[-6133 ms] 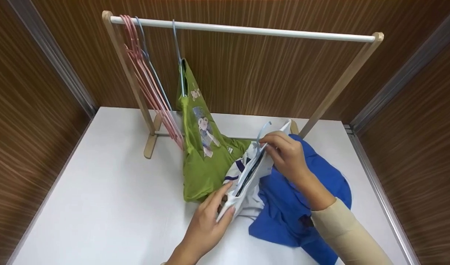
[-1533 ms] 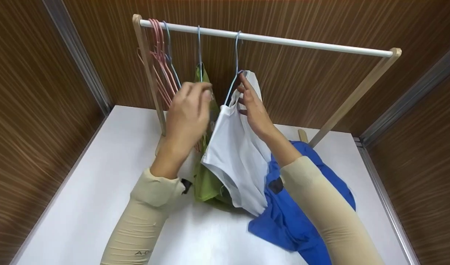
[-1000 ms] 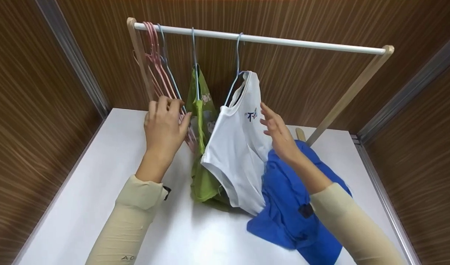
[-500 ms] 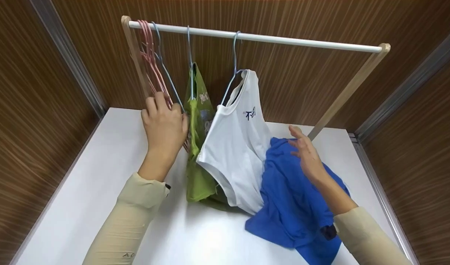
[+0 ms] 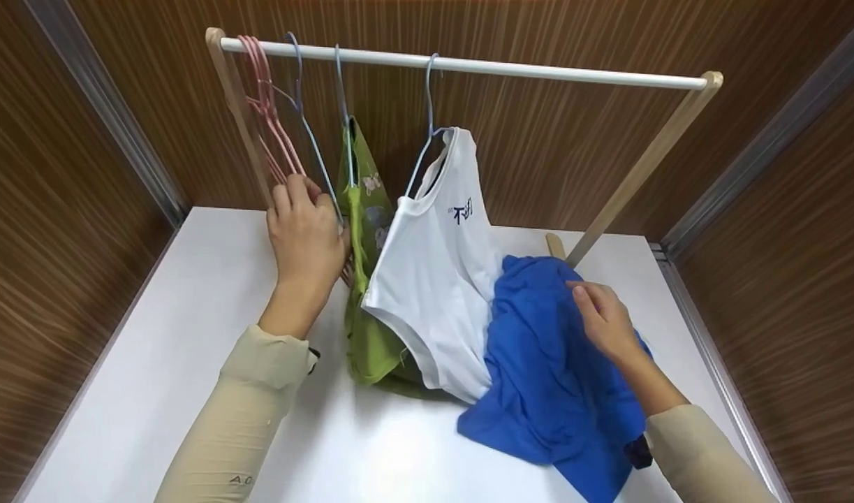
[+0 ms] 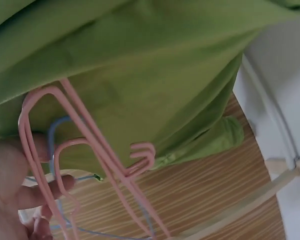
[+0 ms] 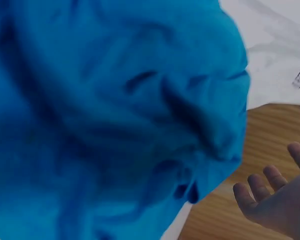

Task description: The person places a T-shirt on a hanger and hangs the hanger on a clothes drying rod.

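My left hand (image 5: 302,237) has its fingers curled round the lower part of a light blue hanger (image 5: 318,150), whose hook is on the rail. Just left of it, pink hangers (image 5: 280,136) hang close together; in the left wrist view they cross in front of the fingers (image 6: 32,197). My right hand (image 5: 608,321) hovers over a crumpled blue garment (image 5: 538,349) on the table, holding nothing, its fingers relaxed in the right wrist view. A white sleeveless top (image 5: 433,279) and a green garment (image 5: 374,353) hang from blue hangers in the middle.
The white rail (image 5: 552,71) runs across between wooden end posts (image 5: 643,168). A white tabletop (image 5: 154,363) lies beneath. Brown wood-grain panels (image 5: 783,279) close in the back and both sides.
The white top was in my hands on the table and now hangs on the rail. My left hand went to the hangers, drawing the blue one from the pink; my right moved over the blue garment.
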`<state>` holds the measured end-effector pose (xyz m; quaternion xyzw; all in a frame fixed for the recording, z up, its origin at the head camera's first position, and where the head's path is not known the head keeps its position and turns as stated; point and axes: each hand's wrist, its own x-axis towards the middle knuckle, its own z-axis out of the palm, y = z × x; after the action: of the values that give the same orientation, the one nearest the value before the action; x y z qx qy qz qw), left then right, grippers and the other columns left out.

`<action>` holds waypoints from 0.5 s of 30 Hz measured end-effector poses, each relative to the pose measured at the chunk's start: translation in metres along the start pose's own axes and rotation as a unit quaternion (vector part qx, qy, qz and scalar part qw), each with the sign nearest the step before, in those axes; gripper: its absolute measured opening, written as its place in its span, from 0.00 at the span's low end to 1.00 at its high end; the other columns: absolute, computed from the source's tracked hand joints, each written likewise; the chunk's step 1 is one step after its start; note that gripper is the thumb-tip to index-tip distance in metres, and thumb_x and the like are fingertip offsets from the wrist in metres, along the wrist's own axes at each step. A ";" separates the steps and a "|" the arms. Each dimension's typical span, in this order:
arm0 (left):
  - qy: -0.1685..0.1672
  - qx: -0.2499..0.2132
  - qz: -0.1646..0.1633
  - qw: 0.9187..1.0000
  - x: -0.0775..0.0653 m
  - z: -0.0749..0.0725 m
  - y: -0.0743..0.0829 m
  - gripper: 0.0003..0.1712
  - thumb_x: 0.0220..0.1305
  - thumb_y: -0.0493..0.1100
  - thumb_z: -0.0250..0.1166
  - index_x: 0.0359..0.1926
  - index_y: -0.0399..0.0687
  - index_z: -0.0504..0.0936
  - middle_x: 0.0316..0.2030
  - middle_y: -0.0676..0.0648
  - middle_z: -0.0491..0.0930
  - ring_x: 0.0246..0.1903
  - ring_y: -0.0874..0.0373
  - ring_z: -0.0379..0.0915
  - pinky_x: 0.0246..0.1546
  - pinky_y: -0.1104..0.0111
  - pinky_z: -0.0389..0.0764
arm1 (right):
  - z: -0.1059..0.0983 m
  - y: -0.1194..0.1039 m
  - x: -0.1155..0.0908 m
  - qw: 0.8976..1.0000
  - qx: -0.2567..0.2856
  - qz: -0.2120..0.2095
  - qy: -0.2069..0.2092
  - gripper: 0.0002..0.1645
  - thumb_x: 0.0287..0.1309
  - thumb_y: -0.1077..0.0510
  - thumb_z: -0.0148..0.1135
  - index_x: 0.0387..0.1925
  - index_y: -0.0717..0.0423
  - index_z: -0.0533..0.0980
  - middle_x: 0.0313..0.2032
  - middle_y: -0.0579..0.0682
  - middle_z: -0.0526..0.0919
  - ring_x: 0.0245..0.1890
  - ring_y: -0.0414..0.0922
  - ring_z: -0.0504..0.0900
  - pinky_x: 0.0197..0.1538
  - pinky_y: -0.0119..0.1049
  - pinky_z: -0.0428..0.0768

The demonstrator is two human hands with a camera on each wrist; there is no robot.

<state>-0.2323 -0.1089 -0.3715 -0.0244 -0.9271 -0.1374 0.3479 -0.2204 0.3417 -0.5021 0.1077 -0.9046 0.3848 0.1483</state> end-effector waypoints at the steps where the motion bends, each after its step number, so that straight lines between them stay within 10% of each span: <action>1: 0.005 -0.009 -0.004 1.000 -0.001 0.001 -0.001 0.20 0.48 0.45 0.69 0.37 0.32 0.80 0.43 0.40 0.66 0.43 0.43 0.60 0.39 0.54 0.66 | 0.000 0.003 -0.003 1.000 -0.005 0.009 -0.001 0.20 0.67 0.51 0.45 0.51 0.57 0.75 0.47 0.58 0.75 0.50 0.54 0.71 0.52 0.53 0.66; 15: 0.045 -0.196 -0.022 0.979 -0.013 -0.028 0.012 0.08 0.57 0.42 0.52 0.34 0.41 0.70 0.30 0.46 0.68 0.31 0.51 0.61 0.28 0.62 0.64 | 0.004 0.028 -0.034 0.975 -0.008 0.127 -0.183 0.45 0.54 0.37 0.58 0.66 0.55 0.57 0.61 0.64 0.63 0.56 0.64 0.67 0.50 0.60 0.70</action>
<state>-0.2032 -0.1046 -0.3572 -0.0657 -0.8658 -0.3247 0.3750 -0.1981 0.3610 -0.5350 0.0588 -0.9257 0.3673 -0.0688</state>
